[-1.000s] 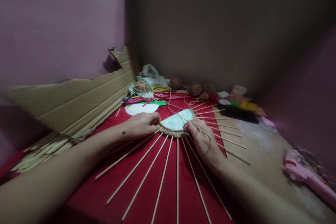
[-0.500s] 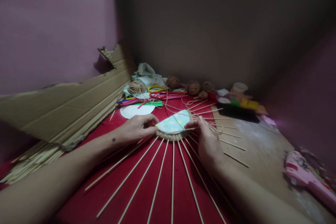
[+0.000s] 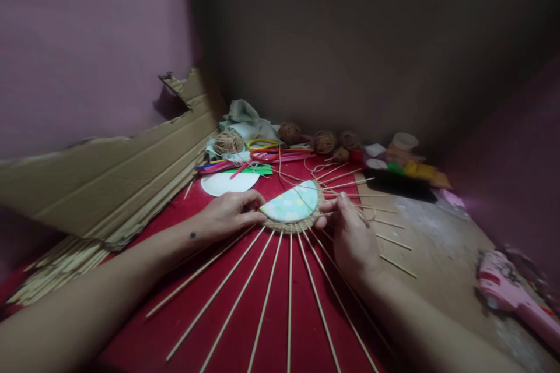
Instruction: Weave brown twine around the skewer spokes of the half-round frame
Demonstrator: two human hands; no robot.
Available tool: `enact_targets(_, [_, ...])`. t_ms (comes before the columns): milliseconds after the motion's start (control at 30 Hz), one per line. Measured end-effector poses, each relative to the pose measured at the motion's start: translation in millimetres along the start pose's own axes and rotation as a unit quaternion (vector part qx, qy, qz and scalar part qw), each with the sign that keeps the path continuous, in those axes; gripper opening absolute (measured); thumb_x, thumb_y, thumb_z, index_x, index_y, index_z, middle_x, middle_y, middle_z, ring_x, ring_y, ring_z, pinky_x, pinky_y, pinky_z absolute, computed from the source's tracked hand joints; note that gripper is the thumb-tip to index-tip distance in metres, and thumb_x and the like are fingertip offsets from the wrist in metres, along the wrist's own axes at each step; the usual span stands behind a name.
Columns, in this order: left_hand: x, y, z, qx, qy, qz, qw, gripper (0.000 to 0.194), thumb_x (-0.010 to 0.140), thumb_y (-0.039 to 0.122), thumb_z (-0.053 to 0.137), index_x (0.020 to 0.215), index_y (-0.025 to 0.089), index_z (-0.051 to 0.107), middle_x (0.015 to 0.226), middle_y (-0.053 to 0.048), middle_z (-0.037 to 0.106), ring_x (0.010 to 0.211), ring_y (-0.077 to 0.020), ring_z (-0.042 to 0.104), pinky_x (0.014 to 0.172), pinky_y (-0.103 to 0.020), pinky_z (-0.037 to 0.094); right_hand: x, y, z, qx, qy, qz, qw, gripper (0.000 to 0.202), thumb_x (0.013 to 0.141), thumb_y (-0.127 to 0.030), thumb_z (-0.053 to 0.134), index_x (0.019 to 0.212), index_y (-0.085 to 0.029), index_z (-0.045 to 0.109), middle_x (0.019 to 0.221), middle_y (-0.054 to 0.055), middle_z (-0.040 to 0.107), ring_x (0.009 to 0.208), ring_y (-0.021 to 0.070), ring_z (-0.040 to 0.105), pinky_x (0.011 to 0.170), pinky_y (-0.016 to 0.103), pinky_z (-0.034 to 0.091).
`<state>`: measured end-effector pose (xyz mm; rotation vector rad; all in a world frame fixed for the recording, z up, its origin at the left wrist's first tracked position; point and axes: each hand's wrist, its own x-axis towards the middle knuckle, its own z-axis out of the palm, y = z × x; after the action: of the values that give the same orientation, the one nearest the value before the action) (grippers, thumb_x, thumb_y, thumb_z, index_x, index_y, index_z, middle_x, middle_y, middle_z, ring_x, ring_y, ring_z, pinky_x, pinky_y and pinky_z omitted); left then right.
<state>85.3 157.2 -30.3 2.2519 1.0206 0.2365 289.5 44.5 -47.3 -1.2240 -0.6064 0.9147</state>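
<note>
Thumb and curled fingers of the left hand (image 3: 230, 214) close on the left corner of a half-round panel (image 3: 292, 203), pale blue-green with a mottled pattern, where its straight far side meets the woven twine rim (image 3: 291, 226). Across the piece, the right hand (image 3: 356, 240) pinches a strand of twine (image 3: 370, 217) between thumb and fingers, just beside the rim's right side, with loose loops hanging about the knuckles. The panel lies between the two grips, its curved side toward the person and to the right, bordered by the rim; a strand crosses its face.

Thin wooden sticks (image 3: 289, 297) fan outward from the rim, toward the person and off to the right, over a red cloth (image 3: 227, 326) and onto a tan surface (image 3: 441, 245). Beyond the left hand lies a white rounded piece (image 3: 230, 183), near green strips (image 3: 262, 169) and scissors with red handles (image 3: 266, 155). Balls of twine (image 3: 325, 142) stand behind, beside crumpled pale fabric (image 3: 245, 119).

At left, corrugated cardboard (image 3: 118, 180) leans by a bundle of sticks (image 3: 61, 271). At right, a black flat object (image 3: 400, 184) lies near yellow pieces (image 3: 420, 172), and a pink glue gun (image 3: 510, 291) rests well apart from the right hand.
</note>
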Motion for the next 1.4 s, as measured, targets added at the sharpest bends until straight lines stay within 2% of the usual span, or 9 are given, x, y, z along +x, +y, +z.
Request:
enact_targets(367, [0, -1, 2.7, 0.057, 0.007, 0.004, 0.998, 0.035, 0.081, 0.051, 0.056, 0.101, 0.023, 0.062, 0.084, -0.001, 0.066, 0.079, -0.0173, 0.058, 0.066, -0.024, 0.039, 39, -37, -21, 0.102, 0.039, -0.016, 0.994, 0.034, 0.087, -0.044, 0.046, 0.061, -0.022, 0.049, 0.037, -0.009, 0.029, 0.034, 0.0111, 0.037, 0.054, 0.031, 0.049])
enact_targets(600, [2, 0, 1.8, 0.048, 0.003, 0.009, 0.999, 0.035, 0.078, 0.051, 0.060, 0.096, 0.021, 0.063, 0.079, -0.001, 0.065, 0.075, -0.0170, 0.057, 0.064, -0.024, 0.037, 56, -55, -34, 0.090, 0.094, 0.124, 0.984, 0.030, 0.092, -0.024, 0.027, 0.076, -0.019, 0.052, 0.078, 0.010, 0.063, 0.062, 0.0160, 0.061, 0.056, 0.032, 0.052])
enact_targets(767, [4, -6, 4.2, 0.067, 0.017, 0.037, 0.997, 0.037, 0.079, 0.052, 0.060, 0.098, 0.021, 0.063, 0.076, -0.001, 0.065, 0.071, -0.0159, 0.056, 0.062, -0.023, 0.036, 23, -37, -20, -0.089, 0.041, -0.111, 0.989, 0.010, 0.076, -0.025, 0.061, 0.086, -0.021, 0.059, 0.074, 0.000, 0.059, 0.060, 0.0135, 0.055, 0.058, 0.029, 0.048])
enact_targets(833, [4, -8, 5.2, 0.072, 0.022, 0.045, 0.996, 0.037, 0.079, 0.054, 0.060, 0.096, 0.022, 0.063, 0.073, 0.000, 0.064, 0.069, -0.0153, 0.055, 0.061, -0.023, 0.035, 9, -31, -9, -0.230, -0.061, -0.224, 0.945, 0.009, 0.080, -0.022, 0.059, 0.088, -0.022, 0.063, 0.080, 0.001, 0.062, 0.071, 0.0157, 0.058, 0.067, 0.031, 0.048])
enact_targets(933, [3, -6, 5.6, 0.075, 0.023, 0.042, 0.996, 0.034, 0.079, 0.052, 0.061, 0.095, 0.022, 0.064, 0.073, 0.001, 0.063, 0.068, -0.0150, 0.054, 0.060, -0.022, 0.033, 3, -19, 5, -0.406, -0.206, -0.382, 0.804, 0.019, 0.086, -0.016, 0.050, 0.097, -0.022, 0.065, 0.102, 0.008, 0.064, 0.095, 0.0212, 0.056, 0.085, 0.039, 0.045])
enact_targets(1033, [2, -2, 4.9, 0.076, 0.026, 0.039, 0.996, 0.031, 0.079, 0.048, 0.062, 0.096, 0.022, 0.064, 0.077, 0.001, 0.065, 0.071, -0.0152, 0.055, 0.061, -0.022, 0.033, 9, -3, 11, -0.540, -0.226, -0.470, 0.661, 0.020, 0.089, -0.013, 0.047, 0.100, -0.018, 0.064, 0.110, 0.012, 0.064, 0.105, 0.0264, 0.050, 0.088, 0.044, 0.040])
enact_targets(1100, [2, 0, 4.4, 0.075, 0.026, 0.037, 0.996, 0.031, 0.079, 0.047, 0.063, 0.095, 0.021, 0.064, 0.077, 0.001, 0.065, 0.072, -0.0152, 0.055, 0.062, -0.022, 0.033, 14, 3, 12, -0.583, -0.221, -0.489, 0.610, 0.017, 0.090, -0.013, 0.046, 0.093, -0.017, 0.063, 0.103, 0.011, 0.065, 0.103, 0.0262, 0.050, 0.087, 0.043, 0.039])
enact_targets(1300, [1, 4, 2.9, 0.073, 0.025, 0.030, 0.997, 0.029, 0.078, 0.044, 0.065, 0.095, 0.021, 0.065, 0.079, 0.000, 0.066, 0.073, -0.0151, 0.055, 0.063, -0.022, 0.034, 4, -3, 10, -0.595, -0.227, -0.535, 0.556, 0.025, 0.090, -0.011, 0.040, 0.077, -0.018, 0.060, 0.073, 0.007, 0.060, 0.075, 0.0211, 0.048, 0.078, 0.037, 0.039])
enact_targets(1400, [1, 5, 2.7, 0.081, 0.024, 0.026, 0.996, 0.028, 0.078, 0.042, 0.065, 0.096, 0.021, 0.065, 0.080, 0.000, 0.066, 0.073, -0.0155, 0.056, 0.063, -0.022, 0.034, -14, -8, 9, -0.597, -0.249, -0.484, 0.589, 0.021, 0.088, -0.014, 0.043, 0.078, -0.017, 0.061, 0.074, 0.008, 0.061, 0.070, 0.0200, 0.052, 0.065, 0.032, 0.039])
